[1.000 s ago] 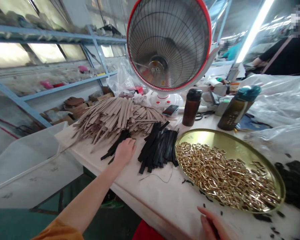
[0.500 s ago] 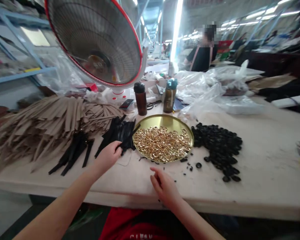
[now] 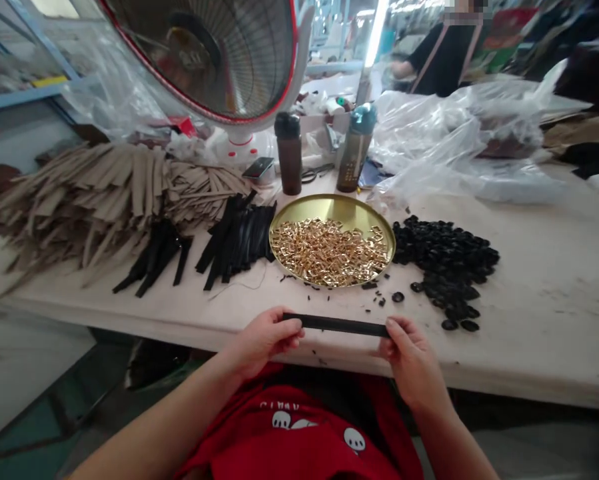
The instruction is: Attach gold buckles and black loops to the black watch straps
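Observation:
A flat black strap is stretched level between my two hands, above the front part of the table. My left hand pinches one end between thumb and fingers. At the other end, my right hand grips it the same way. Just beyond the strap stands a round gold tray holding a heap of small gold metal buckles. Left of the tray lies a stack of similar black straps. A pile of round black pieces spreads to the tray's right.
Beige strips cover the table's left side, with a few black straps before them. Two bottles stand behind the tray. A large fan and plastic bags fill the back. A person is beyond the table.
My left hand has left the black stack and come nearer my body. A strap is now held between both hands; my right hand has moved right and closed on its end. The view has tilted down.

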`<state>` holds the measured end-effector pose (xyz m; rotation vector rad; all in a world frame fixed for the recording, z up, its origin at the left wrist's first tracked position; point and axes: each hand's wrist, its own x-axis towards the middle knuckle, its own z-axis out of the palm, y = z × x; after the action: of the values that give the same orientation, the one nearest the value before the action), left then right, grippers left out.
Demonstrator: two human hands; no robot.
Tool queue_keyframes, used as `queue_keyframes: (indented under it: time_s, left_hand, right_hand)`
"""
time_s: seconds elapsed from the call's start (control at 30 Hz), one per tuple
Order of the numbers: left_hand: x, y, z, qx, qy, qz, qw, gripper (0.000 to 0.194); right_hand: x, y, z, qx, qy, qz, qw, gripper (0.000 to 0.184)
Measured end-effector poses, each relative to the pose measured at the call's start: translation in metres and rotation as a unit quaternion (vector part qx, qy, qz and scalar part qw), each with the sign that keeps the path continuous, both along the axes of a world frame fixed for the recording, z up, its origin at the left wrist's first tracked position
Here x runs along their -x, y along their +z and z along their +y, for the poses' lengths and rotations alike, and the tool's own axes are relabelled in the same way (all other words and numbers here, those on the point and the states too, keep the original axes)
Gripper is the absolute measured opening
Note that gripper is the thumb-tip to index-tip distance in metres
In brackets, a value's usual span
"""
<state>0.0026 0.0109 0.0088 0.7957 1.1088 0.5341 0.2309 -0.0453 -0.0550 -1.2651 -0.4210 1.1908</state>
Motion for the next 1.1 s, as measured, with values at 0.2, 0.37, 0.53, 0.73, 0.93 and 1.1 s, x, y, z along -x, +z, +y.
queue_keyframes:
  time_s: [0.2,0.37,0.53,0.73,0.93,1.1]
  left_hand:
    - [-0.011,-0.014,-0.010,0.074,0.046,-0.068,0.994,0.023]
    - [-0.008,-0.022,-0.010,0.093,0.050,-0.090,0.990,0.022]
    - [-0.004,-0.025,-0.010,0.015,0.033,-0.052,0.998,0.018]
    - [0.005,-0.025,-0.009,-0.105,-0.031,-0.001,0.994,0.018]
    - [0.009,-0.025,-0.012,-0.033,-0.044,-0.021,0.998,0.035]
    - [0.005,-0.030,-0.014,0.000,0.038,-0.020,0.999,0.032]
  right_hand:
    - [-0.008,-0.004,-0.006,0.031,-0.006,-0.044,0.999,0.024]
    - [-0.010,-0.004,-0.002,0.041,0.005,-0.065,0.997,0.024]
    - [-0.009,0.000,-0.001,0.034,0.013,-0.031,0.999,0.023]
    - [-0.014,-0.001,-0.005,0.041,0.006,-0.077,0.996,0.022]
    - [-0.008,0.006,-0.006,0.046,0.016,-0.225,0.973,0.029]
    - [-0.009,0.008,-0.010,0.046,0.037,-0.264,0.963,0.032]
